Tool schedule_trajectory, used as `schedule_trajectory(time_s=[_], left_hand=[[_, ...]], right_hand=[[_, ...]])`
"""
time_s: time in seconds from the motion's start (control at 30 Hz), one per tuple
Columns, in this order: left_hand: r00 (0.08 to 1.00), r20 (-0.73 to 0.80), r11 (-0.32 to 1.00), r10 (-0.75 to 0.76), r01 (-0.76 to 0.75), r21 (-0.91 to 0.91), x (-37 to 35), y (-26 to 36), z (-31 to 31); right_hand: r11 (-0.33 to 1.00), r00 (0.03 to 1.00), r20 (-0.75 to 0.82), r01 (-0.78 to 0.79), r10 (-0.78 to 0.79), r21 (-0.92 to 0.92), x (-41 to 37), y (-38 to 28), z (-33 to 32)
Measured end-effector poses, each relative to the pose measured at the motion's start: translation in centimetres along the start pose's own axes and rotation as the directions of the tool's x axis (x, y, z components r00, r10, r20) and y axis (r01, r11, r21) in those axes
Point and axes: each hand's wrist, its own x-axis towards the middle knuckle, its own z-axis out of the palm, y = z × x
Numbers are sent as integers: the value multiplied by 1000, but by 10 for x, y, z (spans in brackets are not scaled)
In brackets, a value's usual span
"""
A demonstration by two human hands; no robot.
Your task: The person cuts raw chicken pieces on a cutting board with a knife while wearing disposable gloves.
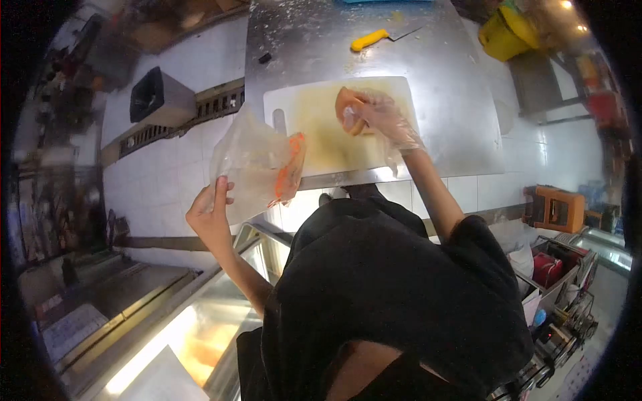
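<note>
Translucent plastic bag (251,157) pinched in left hand (212,208), pink meat (350,110) clamped in gloved right hand (386,119), over cutting board (314,150).

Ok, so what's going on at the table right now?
The person's left hand holds up a clear plastic bag with orange-red markings. Their right hand, in a see-through glove, grips a piece of what looks like raw meat over the white cutting board. A yellow-handled knife lies on the metal table, beyond the board.
</note>
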Motion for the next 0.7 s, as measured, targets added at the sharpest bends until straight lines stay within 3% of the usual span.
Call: schedule_trajectory(time_s=[0.07,0.1,0.13,0.2,0.27,0.3,0.4,0.47,0.53,0.57,0.6,0.7], left_hand=[[1000,-7,1000,-11,12,11,-3,-1,1],[1000,-14,1000,-12,13,25,-5,0,1],[1000,-22,999,-12,13,38,-6,2,0],[999,-41,999,-26,28,38,-11,6,-1],[997,-56,998,-54,55,12,-14,6,-2],[997,-52,998,-55,56,14,-14,5,-3],[998,-36,999,-46,47,22,-13,2,-1],[999,-42,999,-30,32,41,-13,4,-2],[998,-37,998,-43,45,52,-13,4,-3],[999,-27,998,-42,44,55,-12,4,-2],[998,-31,997,-48,49,55,-12,5,-2],[998,-33,998,-50,52,45,-12,5,0]], right_hand=[[990,987,-156,-68,48,-127,4,-22,14],[950,966,-82,224,-246,-216,13,-15,15],[840,892,-77,387,-445,-380,26,-8,16],[461,634,42,605,-772,-649,44,-4,26],[-26,728,209,255,-653,-967,37,4,50],[-317,786,245,65,-567,-946,33,6,59],[-201,382,505,609,-774,-768,46,107,55],[-261,691,487,414,-533,-872,32,106,57],[123,794,347,461,-499,-879,12,89,56],[516,796,221,548,-563,-658,4,70,48],[776,821,80,563,-566,-283,0,60,41],[782,795,53,605,-605,-150,26,92,24]])
